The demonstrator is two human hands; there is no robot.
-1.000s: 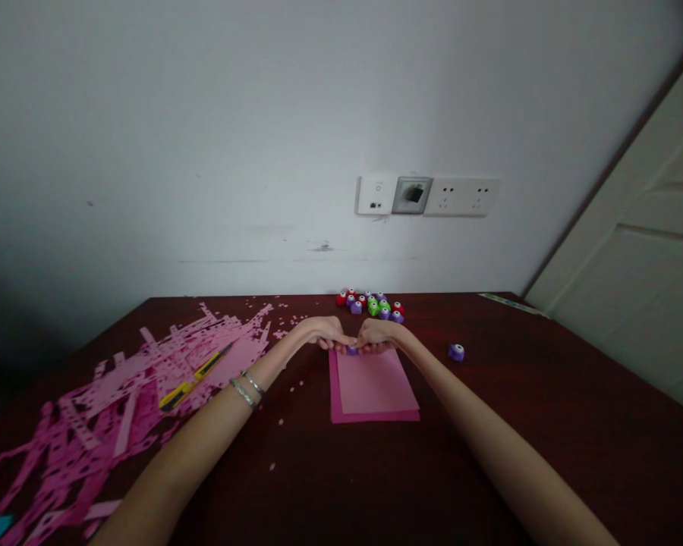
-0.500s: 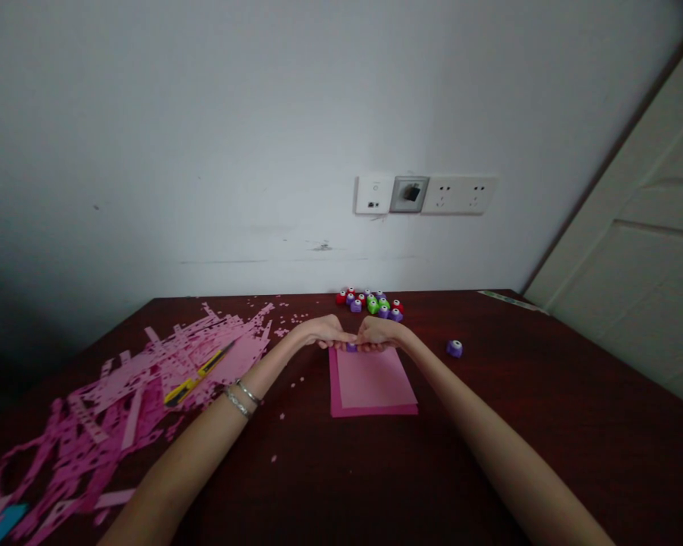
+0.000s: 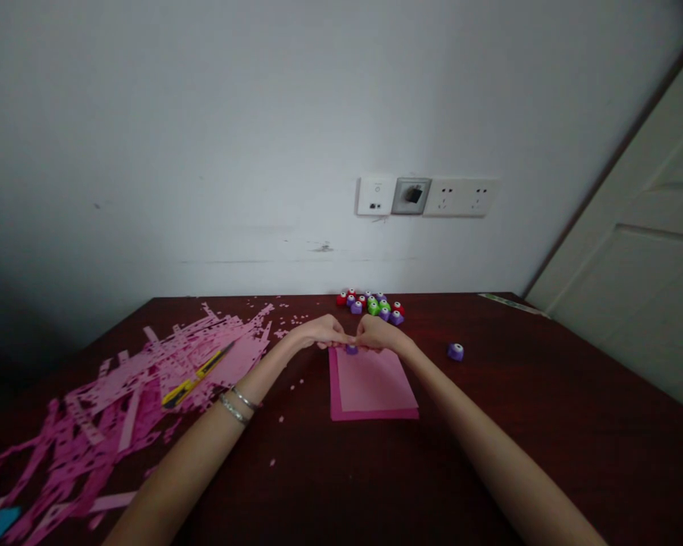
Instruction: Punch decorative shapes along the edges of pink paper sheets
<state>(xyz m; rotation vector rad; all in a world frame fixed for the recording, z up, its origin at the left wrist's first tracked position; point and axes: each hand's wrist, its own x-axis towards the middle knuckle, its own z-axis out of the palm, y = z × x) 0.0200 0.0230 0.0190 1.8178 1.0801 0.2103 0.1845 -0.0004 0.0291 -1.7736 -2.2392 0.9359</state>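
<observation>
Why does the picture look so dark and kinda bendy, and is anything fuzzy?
In the head view, the light is dim, with deep shadow at the wall's left; in the head view, the table looks stretched at its sides, like a wide lens; also in the head view, small paper bits look a little soft.

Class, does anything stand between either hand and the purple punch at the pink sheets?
Nothing visible does: the left hand and right hand meet at the purple punch, by the far edge of the pink sheets.
</observation>
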